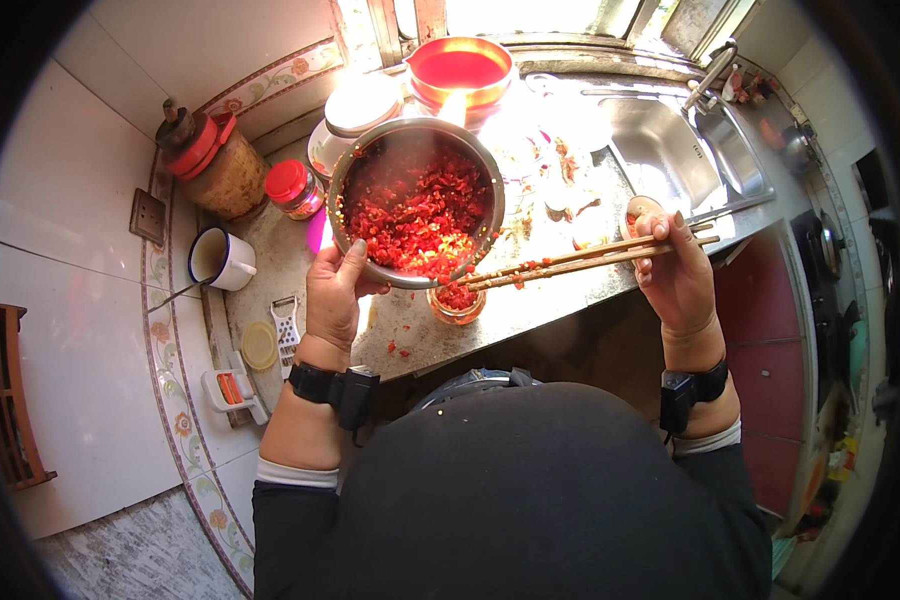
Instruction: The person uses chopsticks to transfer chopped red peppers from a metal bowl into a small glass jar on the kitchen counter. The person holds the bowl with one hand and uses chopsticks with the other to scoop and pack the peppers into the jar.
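Observation:
My left hand [331, 289] grips the near left rim of a steel bowl [339, 225], which is tilted towards me. Chopped red chilli [420, 210] with pale bits fills much of it. Just under the bowl's lower lip stands a small glass jar [457, 313], with red chilli up at its mouth. Wooden chopsticks [577, 262] are held in my right hand [671, 255]. Their tips are at the bowl's lip, above the jar's mouth, and bits of chilli cling to them.
A red basin [461, 67] stands at the back by the window. Left are a red-lidded jar [294, 187], a large stained jar [221, 176], an enamel mug [223, 259] and a grater [286, 330]. A steel sink [660, 142] lies right. Chilli bits dot the counter [390, 360].

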A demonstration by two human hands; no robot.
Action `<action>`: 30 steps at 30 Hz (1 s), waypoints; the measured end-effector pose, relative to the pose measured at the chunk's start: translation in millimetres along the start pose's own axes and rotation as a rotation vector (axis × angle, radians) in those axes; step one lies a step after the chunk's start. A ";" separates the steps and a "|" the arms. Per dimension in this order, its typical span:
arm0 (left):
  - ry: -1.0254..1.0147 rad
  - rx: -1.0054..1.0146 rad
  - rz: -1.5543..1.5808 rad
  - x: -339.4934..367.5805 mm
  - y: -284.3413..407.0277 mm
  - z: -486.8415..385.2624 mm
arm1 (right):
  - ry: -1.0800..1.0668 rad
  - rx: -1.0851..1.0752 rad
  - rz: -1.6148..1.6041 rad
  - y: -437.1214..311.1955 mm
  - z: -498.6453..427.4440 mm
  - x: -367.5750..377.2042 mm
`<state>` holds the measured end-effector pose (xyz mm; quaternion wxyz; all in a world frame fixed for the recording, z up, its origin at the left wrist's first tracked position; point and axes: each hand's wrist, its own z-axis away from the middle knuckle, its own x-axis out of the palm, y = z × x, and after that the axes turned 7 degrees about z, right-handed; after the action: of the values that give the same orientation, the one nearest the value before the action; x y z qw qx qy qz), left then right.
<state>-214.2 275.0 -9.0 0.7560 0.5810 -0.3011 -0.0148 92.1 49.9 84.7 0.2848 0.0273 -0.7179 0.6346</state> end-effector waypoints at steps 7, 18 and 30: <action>-0.004 0.014 -0.010 0.2 -0.5 1.5 | 0.025 -0.021 0.051 1.5 -0.9 0.0; -0.020 0.027 -0.023 2.0 1.9 2.2 | 0.000 -0.139 0.414 8.6 -8.3 25.9; -0.037 0.030 -0.024 1.6 1.6 -1.3 | -0.116 -0.066 0.553 34.8 -35.9 36.6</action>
<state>-212.8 276.1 -7.1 0.7412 0.5955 -0.3084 -0.0302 61.0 101.7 70.9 0.0601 -0.1423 -0.7335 0.6619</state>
